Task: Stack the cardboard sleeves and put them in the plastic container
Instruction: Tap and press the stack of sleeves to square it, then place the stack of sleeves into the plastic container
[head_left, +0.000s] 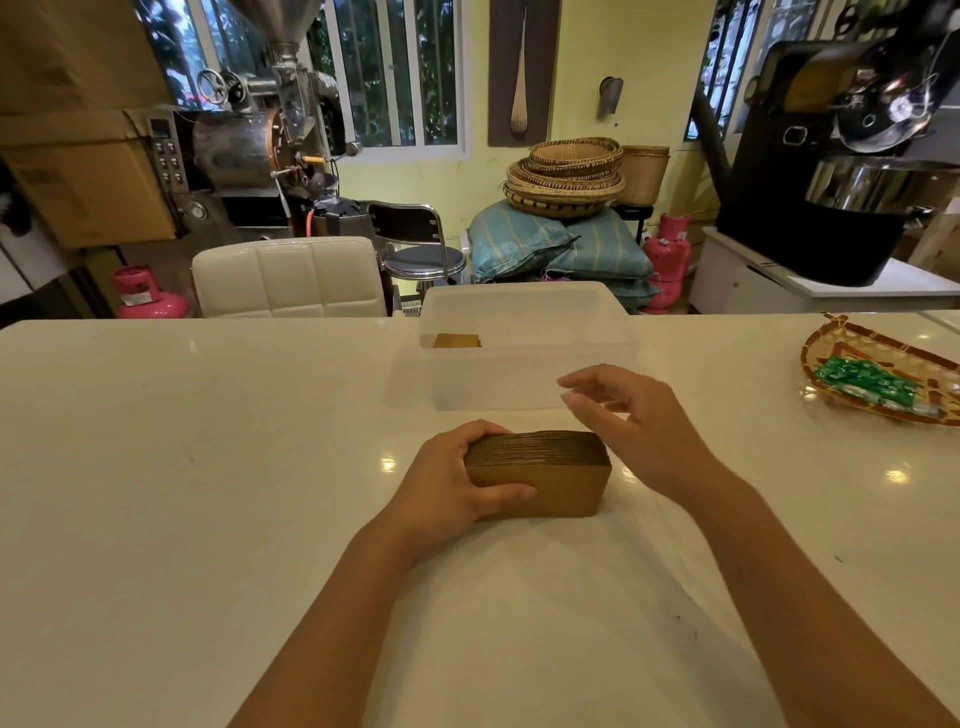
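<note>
A thick stack of brown cardboard sleeves (550, 475) stands on edge on the white table, in the middle near me. My left hand (457, 486) grips the stack's left end, thumb on the front face and fingers over the back. My right hand (631, 423) hovers just right of and behind the stack, fingers spread, holding nothing. Right behind the stack stands the clear plastic container (524, 374), open at the top. A small brown batch of sleeves (457, 341) shows through its far left corner.
A woven tray (831, 358) with green wrapped sweets lies at the table's right edge. Beyond the white table (208, 467) are a white padded chair (291, 278), a metal stool, roasting machines, baskets and sacks.
</note>
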